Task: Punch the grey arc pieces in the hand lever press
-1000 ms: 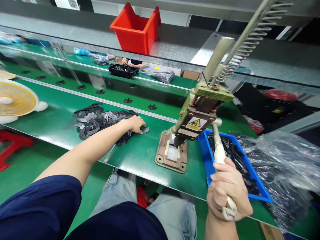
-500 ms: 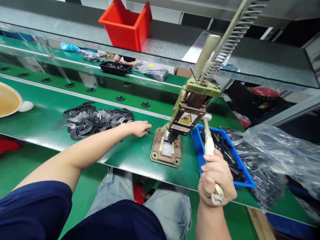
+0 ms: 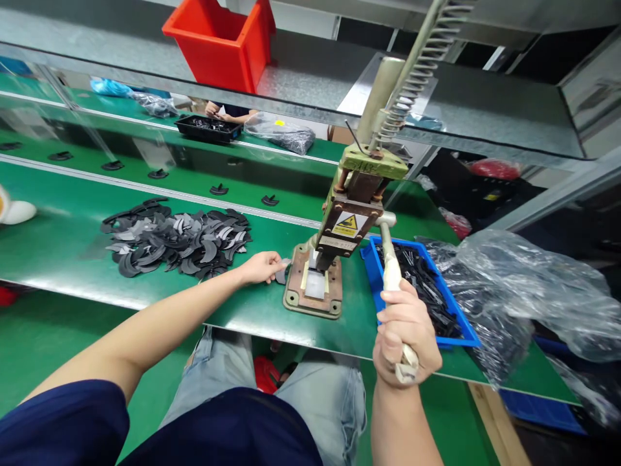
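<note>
My left hand (image 3: 262, 267) pinches a curved grey piece (image 3: 282, 272) just left of the base of a hand press (image 3: 347, 220). My right hand (image 3: 407, 333) is wrapped round the press's lever (image 3: 392, 268), whose grip is bound in pale tape. On the press base lies a pale plate (image 3: 315, 285), below the dark ram. A heap of curved black and grey pieces (image 3: 179, 236) spreads on the green table to the left of my left hand. Beyond the lever, a blue tray (image 3: 458, 310) holds many dark slender parts.
Crumpled clear plastic bags (image 3: 533, 291) lie at the right. Behind the table runs a green belt (image 3: 189, 183) with several black pieces on it. A red bin (image 3: 223, 48) stands on the shelf above. Across the line, another person's hands (image 3: 217, 111) work near a black tray (image 3: 208, 131).
My left hand has turned, and the curved grey piece in its fingers now shows broadside beside the press base. The whole view has shifted a little; my right hand stays on the lever.
</note>
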A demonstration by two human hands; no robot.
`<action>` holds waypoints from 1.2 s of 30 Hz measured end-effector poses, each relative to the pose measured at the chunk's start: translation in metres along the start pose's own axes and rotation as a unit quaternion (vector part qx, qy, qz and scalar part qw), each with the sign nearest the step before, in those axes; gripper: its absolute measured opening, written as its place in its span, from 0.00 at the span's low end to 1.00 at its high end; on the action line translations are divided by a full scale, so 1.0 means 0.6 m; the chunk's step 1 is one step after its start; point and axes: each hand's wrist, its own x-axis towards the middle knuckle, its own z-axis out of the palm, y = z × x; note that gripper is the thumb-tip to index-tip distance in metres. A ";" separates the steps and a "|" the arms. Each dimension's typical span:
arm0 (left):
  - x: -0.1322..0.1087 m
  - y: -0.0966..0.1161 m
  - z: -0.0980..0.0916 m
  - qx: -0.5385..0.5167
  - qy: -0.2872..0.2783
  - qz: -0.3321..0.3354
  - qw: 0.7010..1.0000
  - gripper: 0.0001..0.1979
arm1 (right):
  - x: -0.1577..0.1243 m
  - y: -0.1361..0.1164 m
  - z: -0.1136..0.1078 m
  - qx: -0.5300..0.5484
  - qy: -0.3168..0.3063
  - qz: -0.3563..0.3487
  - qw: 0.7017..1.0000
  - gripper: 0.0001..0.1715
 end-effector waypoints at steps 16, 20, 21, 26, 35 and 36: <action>0.045 0.102 0.070 -0.075 -0.113 -0.013 0.991 0.18 | 0.000 0.000 -0.001 0.017 0.005 -0.005 1.000 0.16; 0.053 0.115 0.071 -0.042 -0.126 -0.034 0.991 0.15 | -0.001 0.000 0.005 0.019 0.020 -0.002 1.000 0.16; 0.056 0.119 0.071 -0.039 -0.127 -0.044 0.990 0.14 | -0.001 0.001 0.006 0.019 0.021 -0.003 1.000 0.16; 0.064 0.128 0.069 -0.031 -0.142 -0.090 0.985 0.14 | 0.000 0.003 0.006 0.015 0.023 -0.015 1.000 0.16; -0.019 0.109 0.080 -0.001 -0.097 0.079 0.992 0.14 | 0.008 0.005 -0.002 0.010 0.000 -0.015 1.000 0.10; -0.031 0.099 0.067 0.027 -0.091 0.106 0.990 0.15 | 0.008 0.006 0.001 0.010 0.013 -0.014 1.000 0.10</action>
